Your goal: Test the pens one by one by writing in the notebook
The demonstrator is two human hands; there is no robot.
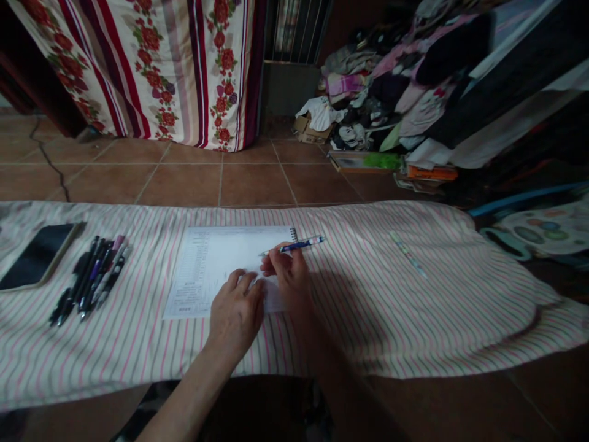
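Pink-and-grey striped, cloth-covered counter (368, 344) bears a white spiral-bound paper pad (239, 242).
Right hand (289, 270) pinches a slim blue-and-white pen (300, 244) over the pad's right side, likely for control; left hand (237, 307), loosely bent, rests on the near side, probably against slipping.

matt paper sheet (230, 248), glossy phone screen (37, 255), rumpled cloth cover (414, 325), plastic pen (297, 245)
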